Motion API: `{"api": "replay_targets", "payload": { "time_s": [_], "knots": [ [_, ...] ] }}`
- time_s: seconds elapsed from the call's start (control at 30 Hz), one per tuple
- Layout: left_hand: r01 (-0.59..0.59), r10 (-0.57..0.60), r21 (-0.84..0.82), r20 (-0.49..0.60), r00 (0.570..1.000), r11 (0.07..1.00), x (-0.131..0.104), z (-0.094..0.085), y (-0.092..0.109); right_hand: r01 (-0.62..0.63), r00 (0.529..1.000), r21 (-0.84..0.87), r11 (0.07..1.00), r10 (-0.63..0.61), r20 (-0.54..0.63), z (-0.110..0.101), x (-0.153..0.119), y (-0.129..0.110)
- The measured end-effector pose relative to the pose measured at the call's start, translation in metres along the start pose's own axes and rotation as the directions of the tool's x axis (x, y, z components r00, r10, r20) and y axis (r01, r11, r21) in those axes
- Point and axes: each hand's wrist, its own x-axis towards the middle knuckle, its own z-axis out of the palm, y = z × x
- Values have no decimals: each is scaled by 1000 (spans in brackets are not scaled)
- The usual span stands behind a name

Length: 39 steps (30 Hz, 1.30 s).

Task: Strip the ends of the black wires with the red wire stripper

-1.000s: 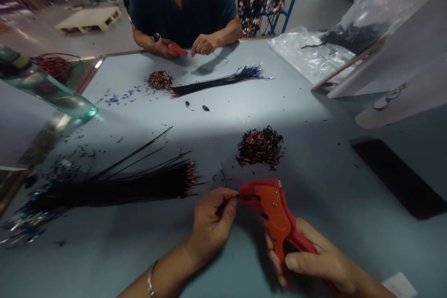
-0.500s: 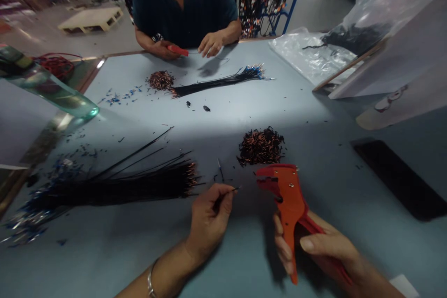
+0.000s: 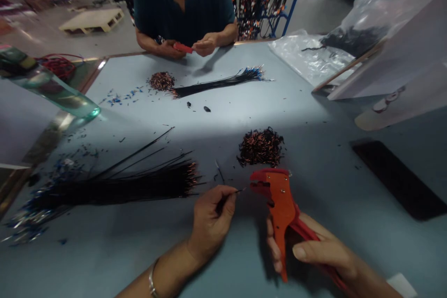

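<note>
Pinched between thumb and fingertips of my left hand (image 3: 213, 223) is a thin black wire (image 3: 241, 190), its tip pointing right. My right hand (image 3: 314, 249) is wrapped around the handles of an orange and red wire stripper (image 3: 279, 195). The stripper's jaws face left, a short gap away from the wire's tip. Left of my left hand lies a thick bundle of black wires (image 3: 132, 186) with copper ends on the right. A pile of black and copper-coloured offcuts (image 3: 261, 146) sits just beyond the stripper.
Opposite, a person (image 3: 185, 14) holds a red tool (image 3: 183, 47) near a second wire bundle (image 3: 216, 82) and offcut pile (image 3: 161, 81). A dark phone-like slab (image 3: 398, 179) lies at right. A bottle (image 3: 52, 88) leans in at left; plastic bags (image 3: 310, 53) lie at back right.
The wire stripper in my right hand has moved left, closer to the wire. My left hand has shifted slightly right. Across the table, the person's hands have come together.
</note>
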Motion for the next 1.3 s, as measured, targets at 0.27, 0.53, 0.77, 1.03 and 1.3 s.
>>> {"api": "replay_targets", "payload": {
  "time_s": [0.27, 0.53, 0.77, 1.03, 1.3],
  "knots": [
    [33, -33, -37, -18, 999, 999, -1, -1, 3, 8, 1000, -46, 999, -8, 11, 9, 1, -2],
    [59, -56, -29, 104, 993, 998, 1, -1, 1, 121, 945, -778, 616, -311, -99, 25, -9, -20],
    [146, -105, -209, 195, 975, 967, 1, 0, 1, 200, 705, -967, -158, -662, 254, 22, 6, -15],
    [162, -29, -428, 300, 954, 889, 0, 3, -1, 122, 666, -918, -377, -655, 358, 11, 16, -2],
    [268, -130, -430, 324, 937, 862, 0, 2, 1, 118, 650, -924, -364, -675, 348, 10, 17, -3]
  ]
}}
